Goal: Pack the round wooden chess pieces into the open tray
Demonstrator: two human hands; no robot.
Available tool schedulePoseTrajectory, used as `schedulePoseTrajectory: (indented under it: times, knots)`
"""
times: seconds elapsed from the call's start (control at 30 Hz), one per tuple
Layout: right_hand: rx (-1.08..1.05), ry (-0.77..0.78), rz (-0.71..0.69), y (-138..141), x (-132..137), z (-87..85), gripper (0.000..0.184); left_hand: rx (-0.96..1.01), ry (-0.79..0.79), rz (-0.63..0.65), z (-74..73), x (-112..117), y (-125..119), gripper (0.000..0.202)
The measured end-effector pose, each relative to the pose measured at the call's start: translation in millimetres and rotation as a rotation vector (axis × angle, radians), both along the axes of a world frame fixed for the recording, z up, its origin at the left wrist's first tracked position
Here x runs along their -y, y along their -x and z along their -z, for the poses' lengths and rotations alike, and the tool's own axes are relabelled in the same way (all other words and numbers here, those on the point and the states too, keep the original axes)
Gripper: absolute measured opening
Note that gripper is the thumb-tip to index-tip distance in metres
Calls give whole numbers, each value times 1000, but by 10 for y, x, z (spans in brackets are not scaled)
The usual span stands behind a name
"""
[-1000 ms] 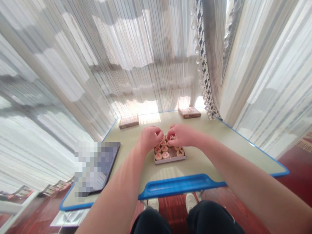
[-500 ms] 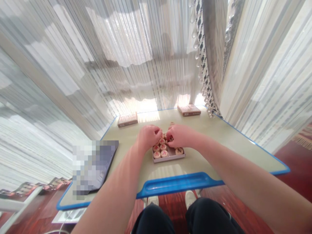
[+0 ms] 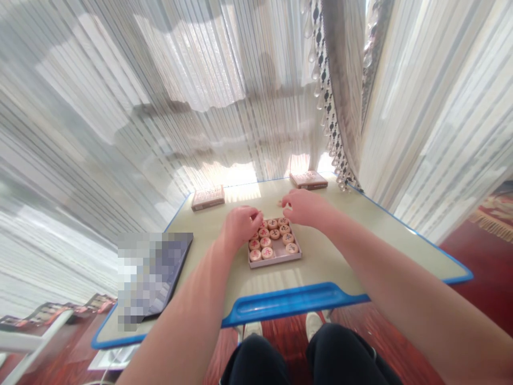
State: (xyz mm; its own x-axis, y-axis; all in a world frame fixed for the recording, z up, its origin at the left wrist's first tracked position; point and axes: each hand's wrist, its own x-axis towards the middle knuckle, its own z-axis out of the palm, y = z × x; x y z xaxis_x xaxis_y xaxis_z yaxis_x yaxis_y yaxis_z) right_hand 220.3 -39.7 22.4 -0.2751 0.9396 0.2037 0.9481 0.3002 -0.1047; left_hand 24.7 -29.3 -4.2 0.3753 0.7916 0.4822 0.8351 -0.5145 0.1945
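A shallow box (image 3: 276, 262) of round wooden Chinese chess pieces stands in the middle of the table. Red-marked pieces (image 3: 265, 243) fill its left side; dark-marked pieces (image 3: 287, 239) line the right and part of the back, with a gap near the front middle. My left hand (image 3: 241, 223) is at the box's back left corner, its fingers curled together around something mostly hidden. Just beyond the back right corner, my right hand (image 3: 306, 207) hovers with thumb and forefinger a little apart. A loose chess piece (image 3: 279, 203) lies at its fingertips, partly covered.
Two flat printed boxes lie at the table's far edge, one left (image 3: 208, 198) and one right (image 3: 309, 179). A dark laptop-like device (image 3: 164, 278), partly blurred out, is on the left. The table (image 3: 344, 256) has a blue rim and front trough (image 3: 284, 303). Curtains (image 3: 216, 107) hang behind.
My right hand has moved from inside the box to beyond its back right corner, uncovering dark-marked pieces, one now in the middle column. My left hand has hardly moved. The view has shifted slightly.
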Motion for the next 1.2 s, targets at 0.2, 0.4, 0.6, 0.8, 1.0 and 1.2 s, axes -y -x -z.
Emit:
schedulePoseTrajectory:
  times: [0.2,0.4,0.6,0.8,1.0,1.2]
  knots:
    - [47,175,70,-132,-132,70,37,39,-37,-15,5,-36,17,28]
    - [16,258,-29,-123,-123,72,38,41,-46,-27,0,-38,25,27]
    - [-8,280,-64,-161,-164,80,43,24,-25,-43,5,-28,42,30]
    - [14,283,-30,-167,-155,51,30,20,-27,-33,18,-53,52,31]
    - [34,301,-3,-201,-148,20,46,15,-25,-29,32,-69,48,30]
    - [48,293,4,-179,-132,32,38,17,-37,-27,17,-55,45,30]
